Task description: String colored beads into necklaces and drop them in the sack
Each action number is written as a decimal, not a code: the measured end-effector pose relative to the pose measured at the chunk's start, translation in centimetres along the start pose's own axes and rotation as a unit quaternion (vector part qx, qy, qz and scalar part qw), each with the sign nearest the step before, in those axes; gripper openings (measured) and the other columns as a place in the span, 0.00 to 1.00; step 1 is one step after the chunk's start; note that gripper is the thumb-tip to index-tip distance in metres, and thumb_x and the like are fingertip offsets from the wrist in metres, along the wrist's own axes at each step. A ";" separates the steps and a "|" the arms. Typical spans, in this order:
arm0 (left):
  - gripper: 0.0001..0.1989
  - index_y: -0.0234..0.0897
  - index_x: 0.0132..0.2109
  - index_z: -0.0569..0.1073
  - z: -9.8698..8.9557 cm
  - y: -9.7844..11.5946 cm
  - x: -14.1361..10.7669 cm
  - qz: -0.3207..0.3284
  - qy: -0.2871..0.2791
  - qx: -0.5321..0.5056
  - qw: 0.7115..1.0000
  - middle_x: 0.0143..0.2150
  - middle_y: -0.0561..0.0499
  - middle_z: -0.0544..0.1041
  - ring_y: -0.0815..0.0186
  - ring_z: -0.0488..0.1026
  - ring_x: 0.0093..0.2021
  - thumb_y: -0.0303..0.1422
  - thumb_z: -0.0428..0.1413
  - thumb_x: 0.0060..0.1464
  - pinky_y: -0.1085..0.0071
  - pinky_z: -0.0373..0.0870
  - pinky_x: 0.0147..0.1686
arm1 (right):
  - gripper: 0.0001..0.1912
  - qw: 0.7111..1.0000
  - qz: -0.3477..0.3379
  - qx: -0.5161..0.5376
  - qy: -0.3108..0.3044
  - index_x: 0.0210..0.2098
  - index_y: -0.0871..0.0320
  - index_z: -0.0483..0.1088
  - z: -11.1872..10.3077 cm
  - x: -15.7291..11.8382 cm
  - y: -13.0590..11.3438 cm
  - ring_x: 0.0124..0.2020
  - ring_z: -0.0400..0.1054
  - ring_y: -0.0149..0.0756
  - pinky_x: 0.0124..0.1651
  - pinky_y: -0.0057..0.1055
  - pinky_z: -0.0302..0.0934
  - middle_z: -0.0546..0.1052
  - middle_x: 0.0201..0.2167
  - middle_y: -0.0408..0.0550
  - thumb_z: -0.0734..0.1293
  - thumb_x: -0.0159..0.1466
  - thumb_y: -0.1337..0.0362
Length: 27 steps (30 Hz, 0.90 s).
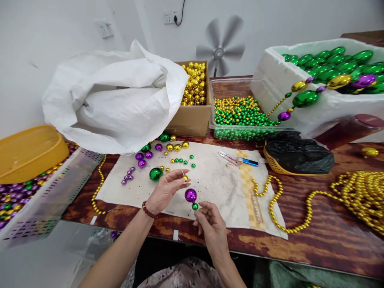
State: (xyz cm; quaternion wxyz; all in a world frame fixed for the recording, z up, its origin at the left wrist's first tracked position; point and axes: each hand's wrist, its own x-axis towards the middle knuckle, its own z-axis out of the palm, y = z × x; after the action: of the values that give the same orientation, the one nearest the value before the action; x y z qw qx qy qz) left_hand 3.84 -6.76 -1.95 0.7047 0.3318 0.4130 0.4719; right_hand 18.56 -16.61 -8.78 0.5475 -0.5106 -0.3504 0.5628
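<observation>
Nearest, the right hand point(213, 228) stands half curled at the near edge of the cloth point(213, 168), thumb and forefinger close together just beside a small green bead point(195, 207); whether they pinch thread, I cannot tell. The green bead sits against a larger purple ball point(191, 195), which hangs between the hands. Slightly farther and to the left, the left hand point(166, 190) has its thumb and forefinger closed on a gold bead point(185, 179), with a pale thread point(182, 173) rising above it. The step in hand looks like stringing beads one against another; the next move seems to call for a taut thread and a light pinch, so that the gold bead can slide down to the purple ball.

Beyond, to the left on the cloth, lie a large green ball point(156, 174), small purple beads point(129, 173) and, farther, gold balls point(177, 147). Scissors point(228, 156) lie to the right. Farthest stand a cardboard box point(192, 118) and a clear tub point(255, 129), both holding beads.
</observation>
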 end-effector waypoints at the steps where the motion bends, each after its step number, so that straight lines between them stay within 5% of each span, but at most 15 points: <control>1: 0.14 0.34 0.45 0.80 0.6 -0.6 -0.1 -0.015 -0.001 -0.023 1.000 0.39 0.47 0.80 0.63 0.78 0.41 0.34 0.66 0.51 0.66 0.74 0.46 | 0.17 1.000 -0.001 0.017 0.009 0.43 0.55 0.66 0.5 0.2 -0.1 0.20 0.67 0.30 0.17 0.22 0.57 0.72 0.26 0.40 0.70 0.62 0.52; 5: 0.15 0.36 0.44 0.78 2.8 -2.7 -0.6 -0.032 0.039 -0.098 0.994 0.38 0.51 0.75 0.69 0.75 0.35 0.42 0.62 0.55 0.74 0.72 0.31 | 0.15 1.000 -0.012 -0.005 -0.025 0.40 0.55 0.66 0.8 0.8 -1.1 0.19 0.67 0.28 0.19 0.23 0.59 0.75 0.30 0.42 0.70 0.62 0.53; 9: 0.14 0.35 0.40 0.77 4.0 -3.5 -0.8 -0.045 0.021 0.021 0.999 0.30 0.54 0.70 0.76 0.66 0.23 0.42 0.59 0.56 0.81 0.51 0.16 | 0.15 0.995 -0.025 -0.094 0.007 0.40 0.57 0.73 -1.8 2.0 -3.3 0.17 0.63 0.28 0.21 0.25 0.58 0.70 0.19 0.38 0.69 0.63 0.52; 13: 0.09 0.33 0.32 0.75 4.6 -3.7 -1.3 -0.064 -0.110 0.221 0.967 0.24 0.55 0.69 0.74 0.66 0.22 0.35 0.55 0.54 0.78 0.60 0.21 | 0.17 0.996 -0.041 -0.069 0.030 0.36 0.59 0.78 -4.4 4.1 -5.6 0.16 0.59 0.27 0.19 0.26 0.55 0.73 0.21 0.42 0.72 0.59 0.51; 17: 0.08 0.34 0.31 0.75 5.0 -3.4 -1.7 -0.058 -0.142 0.300 0.942 0.23 0.55 0.69 0.74 0.66 0.22 0.32 0.53 0.53 0.77 0.63 0.24 | 0.16 0.989 -0.078 0.071 0.104 0.29 0.58 0.74 -4.9 5.1 -6.3 0.17 0.63 0.26 0.19 0.24 0.56 0.77 0.28 0.46 0.74 0.58 0.51; 23: 0.08 0.35 0.28 0.73 4.2 -2.2 -2.0 -0.057 -0.175 0.320 0.930 0.23 0.55 0.69 0.72 0.66 0.22 0.31 0.52 0.52 0.76 0.64 0.25 | 0.17 0.996 -0.019 0.088 0.002 0.35 0.58 0.75 -3.5 3.5 -5.2 0.22 0.69 0.31 0.22 0.26 0.62 0.79 0.29 0.49 0.77 0.55 0.54; 27: 0.09 0.35 0.33 0.77 1.1 -1.0 -2.7 0.007 -0.184 0.424 0.887 0.27 0.52 0.74 0.70 0.70 0.27 0.33 0.54 0.54 0.75 0.64 0.29 | 0.20 0.991 0.028 0.127 -0.002 0.33 0.55 0.69 -3.5 3.5 -5.2 0.19 0.72 0.35 0.18 0.25 0.62 0.78 0.26 0.46 0.77 0.55 0.49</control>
State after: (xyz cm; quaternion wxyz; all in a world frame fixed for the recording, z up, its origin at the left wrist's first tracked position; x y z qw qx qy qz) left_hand 4.64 -9.70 -1.62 0.5569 0.6826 0.4346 0.1873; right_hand 23.64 -13.00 -5.34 0.5913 -0.4454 -0.2625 0.6190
